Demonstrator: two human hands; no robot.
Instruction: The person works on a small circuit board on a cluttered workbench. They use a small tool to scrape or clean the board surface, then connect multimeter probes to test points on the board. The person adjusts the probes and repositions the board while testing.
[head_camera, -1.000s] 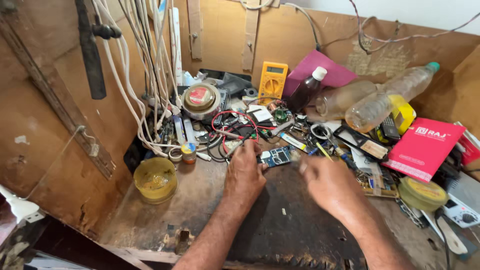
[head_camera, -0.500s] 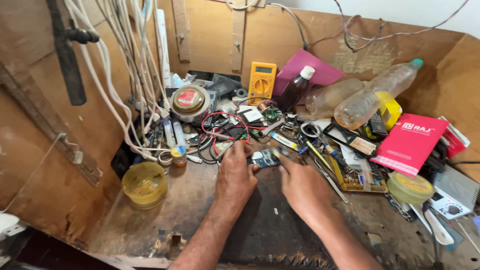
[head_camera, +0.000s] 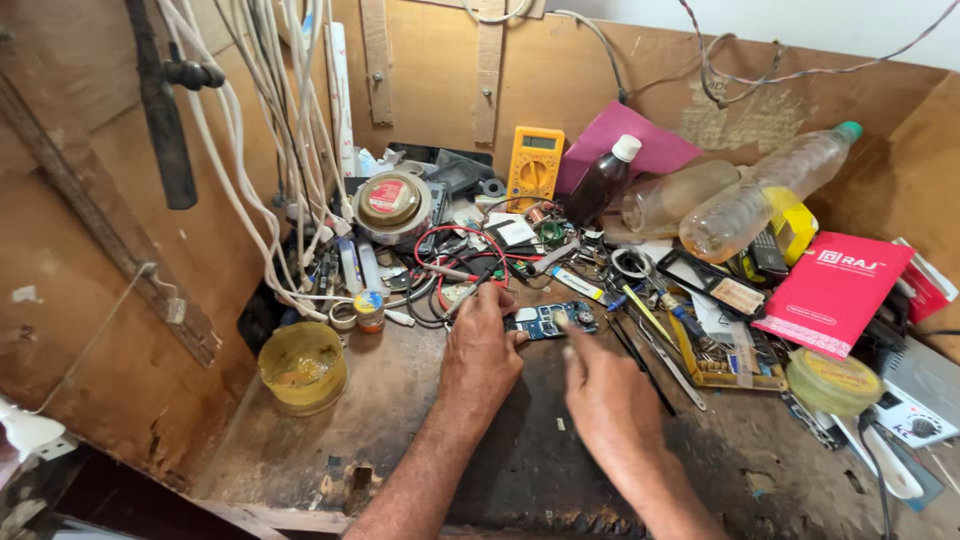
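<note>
On the cluttered wooden counter (head_camera: 300, 460), mid-frame, our left hand (head_camera: 482, 352) pins the small blue circuit board (head_camera: 548, 320) flat with closed fingers, while our right hand (head_camera: 608, 398), holding nothing, touches it with one finger, steadying it.

A worn wooden workbench (head_camera: 420, 440) is enclosed by brown plywood walls (head_camera: 90, 300) at nine, twelve and three o'clock, lit by daylight.

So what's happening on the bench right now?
A person is working on a small blue circuit board on a cluttered wooden bench. The left hand steadies the board's left end; the right hand points a finger at its right end. Wires, tools, a yellow multimeter and bottles lie around it.
</note>
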